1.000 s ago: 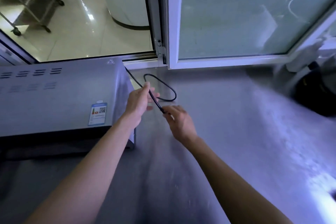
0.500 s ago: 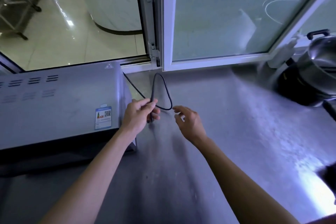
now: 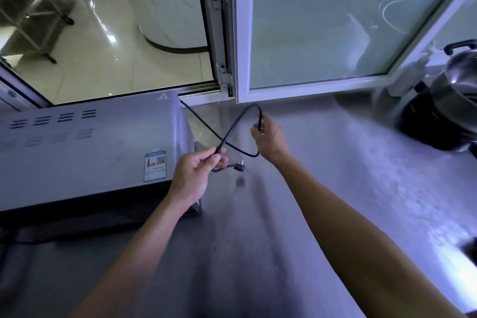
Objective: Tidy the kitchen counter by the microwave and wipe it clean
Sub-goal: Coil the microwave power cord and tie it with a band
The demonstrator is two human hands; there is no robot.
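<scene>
Both your hands pinch the cord (image 3: 233,128), left hand (image 3: 192,174) nearer the plug (image 3: 238,166) dangling just right of its fingers, right hand (image 3: 269,137) holding the loop's far end.

Both hands on microwave (image 3: 85,147) cord (image 3: 233,128): left hand (image 3: 193,175) pinches it near plug (image 3: 238,166), right hand (image 3: 269,137) grips the loop above counter (image 3: 322,188); pot (image 3: 454,100) far right

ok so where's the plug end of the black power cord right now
In the head view the black plug hangs just right of the left hand, which grips the black power cord. It sits above the steel counter, beside the grey microwave's right end.
</scene>
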